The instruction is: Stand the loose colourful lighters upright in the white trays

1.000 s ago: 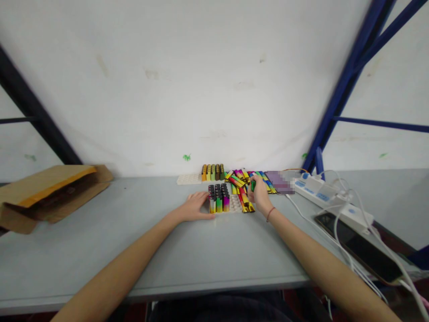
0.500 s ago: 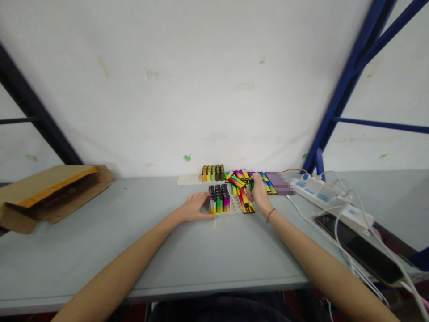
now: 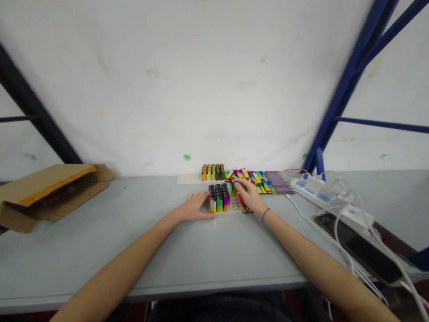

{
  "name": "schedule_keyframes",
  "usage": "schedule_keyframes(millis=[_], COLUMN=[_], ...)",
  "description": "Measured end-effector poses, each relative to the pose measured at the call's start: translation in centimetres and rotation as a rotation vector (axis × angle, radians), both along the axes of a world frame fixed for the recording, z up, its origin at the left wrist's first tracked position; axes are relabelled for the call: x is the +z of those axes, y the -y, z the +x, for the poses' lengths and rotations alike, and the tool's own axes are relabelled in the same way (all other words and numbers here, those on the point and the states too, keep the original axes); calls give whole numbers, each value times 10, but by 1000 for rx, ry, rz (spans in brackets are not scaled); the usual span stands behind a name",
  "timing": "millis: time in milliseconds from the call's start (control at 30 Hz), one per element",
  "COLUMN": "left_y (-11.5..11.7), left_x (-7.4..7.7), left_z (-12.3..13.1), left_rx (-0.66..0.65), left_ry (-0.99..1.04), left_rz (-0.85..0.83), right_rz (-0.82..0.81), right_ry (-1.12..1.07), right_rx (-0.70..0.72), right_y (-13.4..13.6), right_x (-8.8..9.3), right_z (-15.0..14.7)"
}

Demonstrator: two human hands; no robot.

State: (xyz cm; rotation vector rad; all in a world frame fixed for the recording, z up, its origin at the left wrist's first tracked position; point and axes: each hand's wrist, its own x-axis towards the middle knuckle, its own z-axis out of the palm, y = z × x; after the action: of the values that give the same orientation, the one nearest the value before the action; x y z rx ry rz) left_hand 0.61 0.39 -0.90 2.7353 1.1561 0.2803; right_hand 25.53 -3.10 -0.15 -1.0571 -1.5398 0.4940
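Upright lighters with black tops and colourful bodies stand in rows in a white tray with round holes. My left hand is curved around the tray's left end, thumb at the front corner and fingers along the side, gripping it. Over the tray's right part, my right hand is closed in a pinch on a lighter, mostly hidden by the fingers; it looks green. Shiny multicoloured lighters lie in a loose pile behind and beside that hand.
Against the wall, a second white tray carries rows of yellowish, green and brown lighters at its right. An open brown paper packet lies left. On the right are a power strip, a phone, white cables and a blue frame post.
My right hand has moved left from the lighter pile to above the tray's right part, bringing the lighter along. My left hand stays at the tray's left end.
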Motion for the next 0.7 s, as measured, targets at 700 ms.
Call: schedule_keyframes(millis=[700], left_y=[0], left_x=[-1], left_z=[0], left_rx=[0], left_ry=[-12], left_rz=[6], right_rz=[85], right_ry=[333], right_rx=[34], right_y=[-5], right_x=[3], right_z=[6])
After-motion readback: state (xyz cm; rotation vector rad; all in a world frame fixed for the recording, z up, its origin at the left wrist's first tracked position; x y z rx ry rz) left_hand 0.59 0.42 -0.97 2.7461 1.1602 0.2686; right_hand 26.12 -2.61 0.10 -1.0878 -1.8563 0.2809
